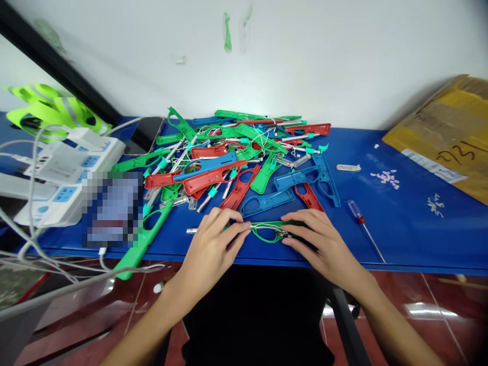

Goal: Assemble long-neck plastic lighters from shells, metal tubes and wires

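Observation:
A green plastic lighter shell (269, 231) with a metal tube and thin wires lies flat near the front edge of the blue table (400, 239). My left hand (213, 244) pinches its left end, where the metal tube sticks out. My right hand (320, 239) presses down on its right end with the fingers together. Just behind them lies a heap of red, green and blue lighter shells (236, 157) mixed with metal tubes and wires.
A red-handled screwdriver (362, 223) lies to the right of my right hand. Small white parts (386, 178) are scattered further right, by a cardboard box (446, 137). On the left stand power strips (57, 173) with cables, a phone (147, 134) and a blurred screen (111, 208).

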`<control>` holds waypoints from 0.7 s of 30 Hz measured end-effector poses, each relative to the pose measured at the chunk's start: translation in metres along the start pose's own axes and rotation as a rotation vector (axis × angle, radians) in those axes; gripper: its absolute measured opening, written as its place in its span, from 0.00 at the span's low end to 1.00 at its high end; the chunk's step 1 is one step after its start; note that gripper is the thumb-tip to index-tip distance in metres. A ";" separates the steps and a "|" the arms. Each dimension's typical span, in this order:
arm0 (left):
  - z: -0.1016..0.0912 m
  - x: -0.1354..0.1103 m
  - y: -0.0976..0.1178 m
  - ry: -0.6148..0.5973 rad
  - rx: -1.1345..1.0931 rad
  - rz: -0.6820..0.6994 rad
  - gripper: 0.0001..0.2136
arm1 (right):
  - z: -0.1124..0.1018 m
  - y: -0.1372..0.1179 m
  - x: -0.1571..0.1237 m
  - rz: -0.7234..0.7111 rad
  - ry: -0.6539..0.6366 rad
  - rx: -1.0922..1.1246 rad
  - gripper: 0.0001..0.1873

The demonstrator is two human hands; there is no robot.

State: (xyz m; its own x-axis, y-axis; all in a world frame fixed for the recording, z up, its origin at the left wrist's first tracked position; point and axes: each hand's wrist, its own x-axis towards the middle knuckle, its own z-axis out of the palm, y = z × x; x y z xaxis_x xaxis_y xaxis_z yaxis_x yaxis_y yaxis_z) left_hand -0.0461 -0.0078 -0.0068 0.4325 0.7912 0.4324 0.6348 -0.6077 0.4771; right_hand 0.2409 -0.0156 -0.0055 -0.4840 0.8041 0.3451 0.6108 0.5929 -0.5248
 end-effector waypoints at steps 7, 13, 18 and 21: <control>0.005 -0.004 -0.004 0.029 -0.074 -0.014 0.08 | 0.001 -0.006 0.007 -0.007 0.131 -0.015 0.12; 0.007 -0.001 0.002 -0.012 -0.016 -0.029 0.05 | 0.004 -0.003 0.008 0.032 0.131 0.010 0.11; 0.004 0.014 0.006 -0.044 0.006 -0.017 0.04 | 0.005 -0.001 0.006 0.048 0.140 0.021 0.09; -0.003 0.024 0.010 -0.069 0.004 -0.031 0.06 | 0.006 0.000 0.005 0.047 0.149 0.014 0.08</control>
State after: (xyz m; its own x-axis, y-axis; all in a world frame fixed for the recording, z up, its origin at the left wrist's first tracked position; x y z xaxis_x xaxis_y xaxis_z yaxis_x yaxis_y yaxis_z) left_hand -0.0310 0.0054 0.0104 0.4555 0.8125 0.3638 0.6511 -0.5828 0.4862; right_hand 0.2349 -0.0115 -0.0081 -0.3561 0.8293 0.4306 0.6218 0.5543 -0.5534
